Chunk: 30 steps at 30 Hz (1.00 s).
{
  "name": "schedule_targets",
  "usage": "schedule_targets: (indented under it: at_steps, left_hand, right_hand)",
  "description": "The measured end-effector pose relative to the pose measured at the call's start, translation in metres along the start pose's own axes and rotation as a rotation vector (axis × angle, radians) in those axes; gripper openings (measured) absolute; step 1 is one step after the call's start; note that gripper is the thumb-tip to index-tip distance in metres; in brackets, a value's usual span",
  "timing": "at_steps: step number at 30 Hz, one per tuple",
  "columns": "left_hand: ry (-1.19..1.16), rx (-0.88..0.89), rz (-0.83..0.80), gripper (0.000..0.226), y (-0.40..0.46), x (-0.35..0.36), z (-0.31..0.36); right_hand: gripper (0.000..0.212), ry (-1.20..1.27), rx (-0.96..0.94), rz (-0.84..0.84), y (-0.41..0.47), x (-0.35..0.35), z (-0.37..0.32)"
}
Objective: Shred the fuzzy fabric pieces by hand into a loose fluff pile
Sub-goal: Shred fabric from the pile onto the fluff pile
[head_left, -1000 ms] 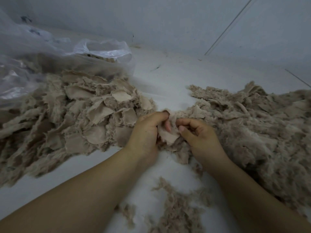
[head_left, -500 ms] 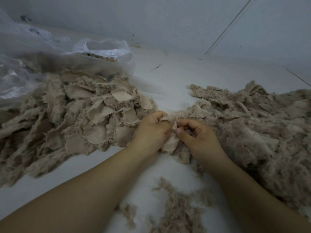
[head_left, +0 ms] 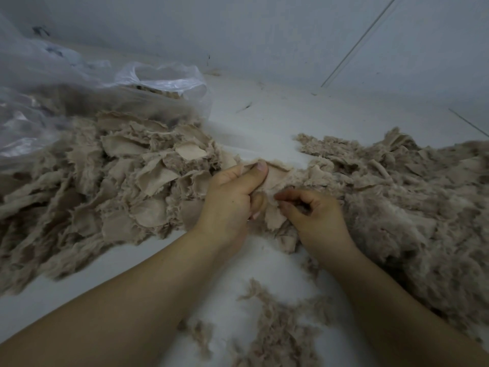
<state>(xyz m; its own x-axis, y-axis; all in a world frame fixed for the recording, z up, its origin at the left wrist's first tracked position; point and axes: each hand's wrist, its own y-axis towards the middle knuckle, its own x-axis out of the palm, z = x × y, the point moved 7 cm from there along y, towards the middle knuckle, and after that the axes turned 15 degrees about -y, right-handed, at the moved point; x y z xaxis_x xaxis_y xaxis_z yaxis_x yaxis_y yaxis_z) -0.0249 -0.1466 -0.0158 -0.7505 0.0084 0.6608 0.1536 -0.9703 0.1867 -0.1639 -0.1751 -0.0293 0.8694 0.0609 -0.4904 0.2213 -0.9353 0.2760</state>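
The left hand (head_left: 230,201) has a fabric piece (head_left: 275,181) clamped between its thumb, laid flat along the top, and the fingers curled beneath it. The right hand (head_left: 315,217) sits just beside it with fingers curled and the tips nipping at the lower edge of the same piece; the light is dim there, so I can't be sure whether those tips have closed on the cloth or only on the pile fibres.

To the left of the left hand lies the heap of unshredded pieces (head_left: 127,181), flat backing showing on many of them, spilling out of a clear plastic bag (head_left: 105,88) further off. To the right of the right hand is the fluff pile (head_left: 397,207), already large, touching that hand's knuckles. Loose tufts (head_left: 270,321) lie on the white surface (head_left: 264,123) between the forearms.

To tear well, I'd judge the two grips should stay close together on the edge, so the pull goes into the weave rather than stretching the whole scrap. A short, sharp pull apart ought to work better than a slow tug. The shreds want dropping rightwards, and the stray tufts near the forearms could be swept over afterwards. Plenty of the heap remains.
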Motion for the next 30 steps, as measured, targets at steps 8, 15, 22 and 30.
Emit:
schedule_targets:
  at_steps: [8,15,22,30]
  left_hand:
    - [0.127,-0.22,0.014,0.037,-0.003,-0.005,-0.022]
    - [0.013,-0.25,0.094,0.045,0.0,-0.012,-0.025]
    - [0.079,-0.295,-0.022,0.035,-0.001,-0.008,-0.026]
    - [0.015,-0.269,0.105,0.038,0.002,-0.015,-0.025]
  right_hand:
    - [0.028,0.363,0.04,-0.121,0.0,0.007,0.001]
    - [0.03,0.379,0.092,-0.045,-0.002,0.003,0.004]
    - [0.045,0.361,0.107,-0.077,-0.004,0.003,-0.001]
    - [0.024,0.343,0.142,-0.08,-0.002,0.005,0.005]
